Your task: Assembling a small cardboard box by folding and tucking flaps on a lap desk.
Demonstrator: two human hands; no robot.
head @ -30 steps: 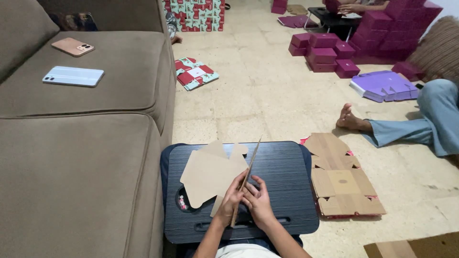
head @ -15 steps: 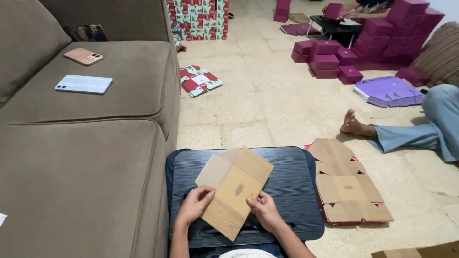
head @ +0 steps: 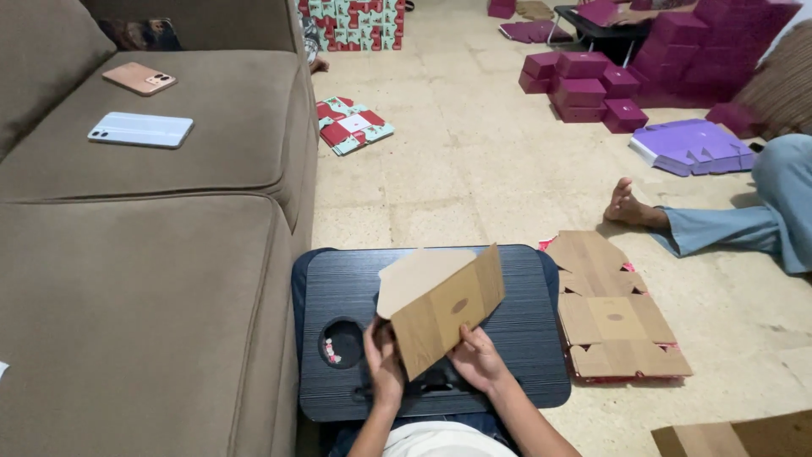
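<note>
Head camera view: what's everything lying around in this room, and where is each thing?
folded cardboard blank: one, brown, held tilted above the lap tray
lap tray: one, black, on the person's lap, round hollow at its left
flat cardboard blanks: a pile, brown, on the floor right of the tray
sofa: one, brown, left
phones: two on the sofa seat, one pink, one pale blue
patterned flat boxes: a few, red and green, on the floor by the sofa
magenta boxes: many, stacked on the far floor
purple flat boxes: a stack, far right
another person's foot: bare, right, blue trouser leg
left hand: on the blank's lower left edge
right hand: under the blank's lower right
</note>
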